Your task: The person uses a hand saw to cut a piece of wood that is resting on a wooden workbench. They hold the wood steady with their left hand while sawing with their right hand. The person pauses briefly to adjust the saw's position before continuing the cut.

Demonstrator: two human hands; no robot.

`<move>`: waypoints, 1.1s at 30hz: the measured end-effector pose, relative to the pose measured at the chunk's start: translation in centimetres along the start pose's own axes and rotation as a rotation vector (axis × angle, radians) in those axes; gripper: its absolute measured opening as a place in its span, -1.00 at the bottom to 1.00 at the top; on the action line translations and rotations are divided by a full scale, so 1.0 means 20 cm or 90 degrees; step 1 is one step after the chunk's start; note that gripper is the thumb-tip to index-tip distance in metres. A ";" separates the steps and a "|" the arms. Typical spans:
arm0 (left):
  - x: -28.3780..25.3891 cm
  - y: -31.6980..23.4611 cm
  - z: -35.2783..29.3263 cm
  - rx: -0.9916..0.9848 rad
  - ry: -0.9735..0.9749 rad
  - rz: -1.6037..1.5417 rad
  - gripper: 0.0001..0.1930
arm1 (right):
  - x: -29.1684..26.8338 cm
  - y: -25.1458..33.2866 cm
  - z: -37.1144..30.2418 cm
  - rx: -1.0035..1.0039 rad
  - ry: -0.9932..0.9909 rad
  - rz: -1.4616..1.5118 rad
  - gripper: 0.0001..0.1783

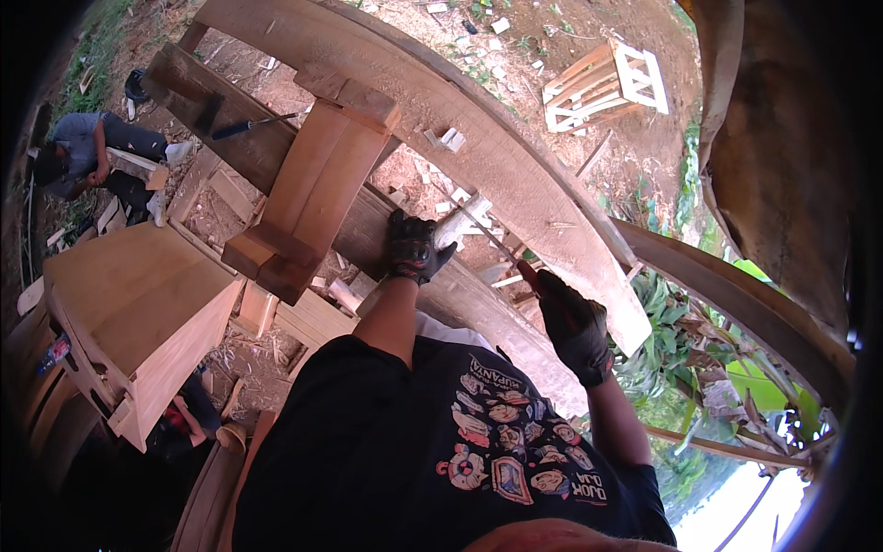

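Both my hands wear dark gloves. My left hand (416, 248) is closed around the near end of a short pale piece of wood (463, 218), over a long dark plank (478, 299). My right hand (572, 327), to the right, grips the handle of a long thin tool (480, 225). Its narrow shaft runs up and left, crossing the pale wood; whether it is a file or a saw cannot be made out. Left of my left hand, a reddish-brown wooden piece (317, 179) with blocks at both ends lies across the plank.
A chisel-like tool with a blue handle (241, 129) lies on the plank. Beyond runs a wide board (515, 170) with small offcuts. A wooden cabinet (138, 276) stands at left, near a seated person (83, 152). A slatted wooden frame (607, 87) sits far right.
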State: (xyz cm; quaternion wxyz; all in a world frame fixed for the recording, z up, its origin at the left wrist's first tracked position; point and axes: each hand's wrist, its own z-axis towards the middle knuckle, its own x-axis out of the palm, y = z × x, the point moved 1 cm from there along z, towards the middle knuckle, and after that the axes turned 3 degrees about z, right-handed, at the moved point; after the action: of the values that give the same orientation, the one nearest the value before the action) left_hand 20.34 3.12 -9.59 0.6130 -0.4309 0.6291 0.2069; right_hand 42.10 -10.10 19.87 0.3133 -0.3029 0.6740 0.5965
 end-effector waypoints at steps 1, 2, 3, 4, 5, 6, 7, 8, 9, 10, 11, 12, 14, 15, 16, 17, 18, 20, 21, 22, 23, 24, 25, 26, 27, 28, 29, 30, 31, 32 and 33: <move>0.01 0.00 0.00 0.004 -0.012 0.015 -0.28 | -0.03 0.04 -0.02 -0.017 -0.053 0.021 -0.56; 0.01 0.00 -0.01 0.006 -0.023 0.030 -0.27 | -0.06 0.06 -0.07 -0.007 -0.045 -0.002 -0.55; 0.00 -0.01 0.00 0.003 0.009 0.018 -0.26 | -0.09 0.07 -0.12 0.002 -0.036 -0.022 -0.55; 0.01 0.00 -0.01 0.009 -0.014 0.012 -0.27 | -0.11 0.08 -0.17 0.013 -0.027 -0.041 -0.54; 0.03 0.00 -0.02 0.013 -0.037 0.007 -0.28 | -0.13 0.09 -0.21 0.029 -0.013 -0.044 -0.54; 0.04 0.00 -0.02 0.021 -0.060 0.003 -0.30 | -0.13 0.10 -0.24 0.025 -0.017 -0.050 -0.57; 0.05 0.00 -0.03 0.025 -0.074 -0.001 -0.30 | -0.13 0.11 -0.27 0.021 -0.021 -0.056 -0.60; 0.05 0.01 -0.03 0.028 -0.087 -0.004 -0.30 | -0.14 0.12 -0.28 0.015 -0.024 -0.062 -0.62; 0.04 0.01 -0.03 0.033 -0.100 -0.007 -0.30 | -0.13 0.12 -0.30 0.014 -0.033 -0.060 -0.62; 0.03 0.00 -0.03 0.026 -0.076 -0.001 -0.29 | -0.12 0.12 -0.31 0.012 -0.042 -0.058 -0.61; 0.02 -0.01 -0.03 0.019 -0.052 0.005 -0.28 | -0.11 0.11 -0.33 0.009 -0.051 -0.056 -0.61; 0.01 -0.01 -0.03 0.011 -0.027 0.012 -0.26 | -0.11 0.12 -0.34 0.019 -0.051 -0.052 -0.60; 0.05 0.00 -0.03 0.009 -0.051 0.012 -0.28 | -0.12 0.13 -0.36 0.037 -0.049 -0.044 -0.59; 0.04 0.00 -0.03 0.011 -0.062 0.010 -0.29 | -0.12 0.12 -0.37 0.036 -0.054 -0.032 -0.59; 0.04 0.00 -0.03 0.012 -0.059 0.006 -0.30 | -0.13 0.11 -0.38 0.035 -0.059 -0.019 -0.58; 0.04 0.00 -0.03 0.013 -0.057 0.002 -0.32 | -0.13 0.10 -0.39 0.034 -0.064 -0.007 -0.58; 0.03 0.00 -0.03 0.013 -0.054 -0.003 -0.33 | -0.13 0.09 -0.40 0.012 -0.062 -0.032 -0.55; 0.03 0.00 -0.02 0.018 -0.078 -0.004 -0.34 | -0.13 0.07 -0.43 -0.030 -0.056 -0.082 -0.49; 0.04 0.00 -0.03 0.017 -0.089 -0.003 -0.34 | -0.15 0.10 -0.41 0.003 -0.006 -0.089 -0.49; 0.04 0.01 -0.03 0.018 -0.089 -0.005 -0.34 | -0.20 0.17 -0.38 0.038 0.045 -0.095 -0.49; 0.04 0.01 -0.03 0.018 -0.089 -0.008 -0.34 | -0.21 0.20 -0.36 0.073 0.097 -0.101 -0.50; 0.04 0.01 -0.02 0.023 -0.089 -0.013 -0.34 | -0.21 0.20 -0.36 0.073 0.101 -0.122 -0.42; 0.04 0.00 -0.02 0.022 -0.084 -0.014 -0.34 | -0.20 0.20 -0.37 0.074 0.104 -0.143 -0.35; 0.03 0.01 -0.02 0.021 -0.079 -0.016 -0.34 | -0.20 0.21 -0.37 0.083 0.118 -0.157 -0.31; 0.03 0.00 -0.02 0.019 -0.073 -0.018 -0.34 | -0.20 0.21 -0.37 0.091 0.132 -0.171 -0.27; 0.03 0.00 -0.02 0.017 -0.064 -0.010 -0.34 | -0.21 0.23 -0.35 0.108 0.156 -0.177 -0.27; 0.02 0.00 -0.01 0.014 -0.055 -0.001 -0.34 | -0.21 0.24 -0.33 0.124 0.180 -0.183 -0.27; 0.02 -0.01 -0.01 0.014 -0.045 0.006 -0.33 | -0.19 0.23 -0.32 0.096 0.150 -0.153 -0.26; 0.01 -0.01 -0.01 0.013 -0.042 0.007 -0.33 | -0.16 0.21 -0.31 0.067 0.119 -0.123 -0.25; 0.00 -0.02 -0.01 0.012 -0.040 0.009 -0.32 | -0.15 0.19 -0.29 0.038 0.088 -0.093 -0.25; 0.00 -0.01 -0.01 0.011 -0.035 0.012 -0.32 | -0.13 0.18 -0.28 0.040 0.127 -0.093 -0.26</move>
State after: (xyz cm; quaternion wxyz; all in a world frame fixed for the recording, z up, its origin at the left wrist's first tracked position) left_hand 20.36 2.77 -9.54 0.6316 -0.4141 0.6178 0.2191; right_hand 40.60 -15.14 24.65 0.2966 -0.3992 0.6961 0.5178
